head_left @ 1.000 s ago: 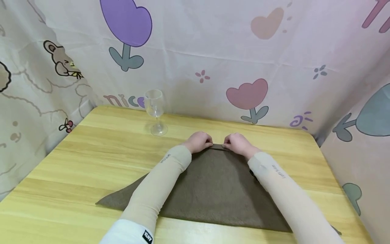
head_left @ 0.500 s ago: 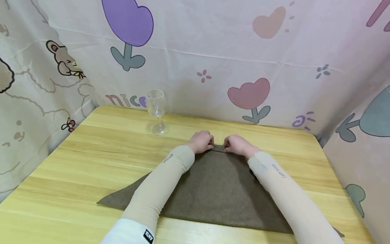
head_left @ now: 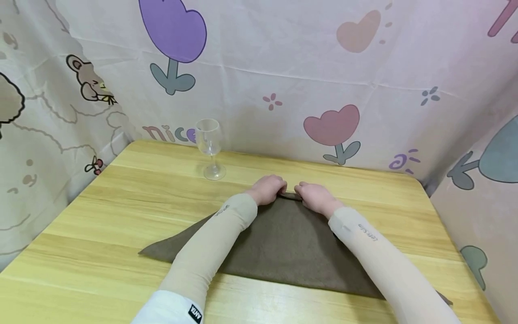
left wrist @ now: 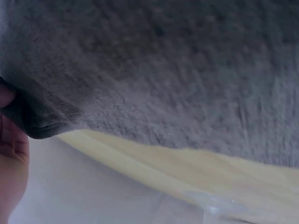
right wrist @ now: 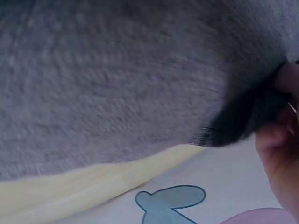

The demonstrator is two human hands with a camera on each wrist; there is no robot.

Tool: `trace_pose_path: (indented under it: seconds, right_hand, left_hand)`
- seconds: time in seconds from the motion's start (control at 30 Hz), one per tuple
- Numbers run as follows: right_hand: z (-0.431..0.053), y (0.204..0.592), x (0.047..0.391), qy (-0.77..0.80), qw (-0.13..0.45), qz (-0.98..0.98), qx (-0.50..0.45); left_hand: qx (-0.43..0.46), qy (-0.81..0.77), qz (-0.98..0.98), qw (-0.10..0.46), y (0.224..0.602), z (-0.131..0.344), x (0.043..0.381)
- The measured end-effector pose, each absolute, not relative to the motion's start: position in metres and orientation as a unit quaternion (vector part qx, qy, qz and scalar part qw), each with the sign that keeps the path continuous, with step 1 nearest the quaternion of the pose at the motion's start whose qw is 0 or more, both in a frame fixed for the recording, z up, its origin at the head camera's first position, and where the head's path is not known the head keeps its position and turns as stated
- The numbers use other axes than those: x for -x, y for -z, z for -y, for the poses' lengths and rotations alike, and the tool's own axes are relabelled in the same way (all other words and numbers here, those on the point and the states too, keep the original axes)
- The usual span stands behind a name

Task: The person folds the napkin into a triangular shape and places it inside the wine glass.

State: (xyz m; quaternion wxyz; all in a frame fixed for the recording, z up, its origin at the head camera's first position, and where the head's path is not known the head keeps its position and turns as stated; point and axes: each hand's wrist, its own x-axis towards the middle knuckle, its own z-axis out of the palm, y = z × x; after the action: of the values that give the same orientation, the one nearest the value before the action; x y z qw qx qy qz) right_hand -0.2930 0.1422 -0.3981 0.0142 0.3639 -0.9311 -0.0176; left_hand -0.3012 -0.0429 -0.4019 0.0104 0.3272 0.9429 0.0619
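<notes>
A brown cloth (head_left: 291, 247) lies across the table, its side corners tapering out to left and right. My left hand (head_left: 268, 190) pinches its far edge, and a short way to the right my right hand (head_left: 317, 198) pinches the same edge. Between the hands, a narrow band of this edge is turned up into a small roll. Curled fingers (left wrist: 14, 144) hold a fold of cloth at the border of the left wrist view. Fingers (right wrist: 273, 140) grip a dark fold in the right wrist view. The forearms cover parts of the cloth's sides.
A clear stemmed wine glass (head_left: 209, 146) stands upright behind and left of the hands. The wooden table (head_left: 101, 202) reaches back to a printed curtain (head_left: 251, 54), which also hangs along both sides.
The cloth's near edge and left corner have slid away from me. The far band has curled up between the hands. The glass has stayed where it stands.
</notes>
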Motion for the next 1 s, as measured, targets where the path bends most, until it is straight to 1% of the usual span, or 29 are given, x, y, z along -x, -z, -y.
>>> trace_pose_path:
  seconds: [0.13, 0.27, 0.33, 0.43, 0.67, 0.8, 1.0]
  right_hand:
    - [-0.143, 0.394, 0.292, -0.02, -0.038, 0.927, -0.373]
    - [-0.145, 0.387, 0.295, -0.089, -0.125, 0.927, -0.343]
    - [-0.147, 0.384, 0.296, -0.13, -0.158, 0.926, -0.317]
    - [-0.15, 0.383, 0.297, -0.183, -0.183, 0.922, -0.288]
    - [-0.161, 0.391, 0.299, -0.21, -0.201, 0.925, -0.246]
    - [-0.17, 0.392, 0.299, -0.203, -0.199, 0.929, -0.237]
    - [-0.172, 0.386, 0.3, -0.146, -0.159, 0.938, -0.27]
  left_hand:
    - [-0.342, -0.076, -0.936, 0.033, 0.401, 0.047, 0.301]
    - [-0.343, -0.096, -0.932, 0.063, 0.399, 0.053, 0.299]
    - [-0.341, -0.106, -0.932, 0.064, 0.398, 0.056, 0.299]
    - [-0.334, -0.119, -0.933, 0.059, 0.398, 0.059, 0.298]
    - [-0.279, -0.158, -0.943, 0.093, 0.403, 0.056, 0.294]
    - [-0.27, -0.148, -0.947, 0.096, 0.403, 0.054, 0.29]
    - [-0.229, -0.086, -0.967, 0.079, 0.396, 0.052, 0.287]
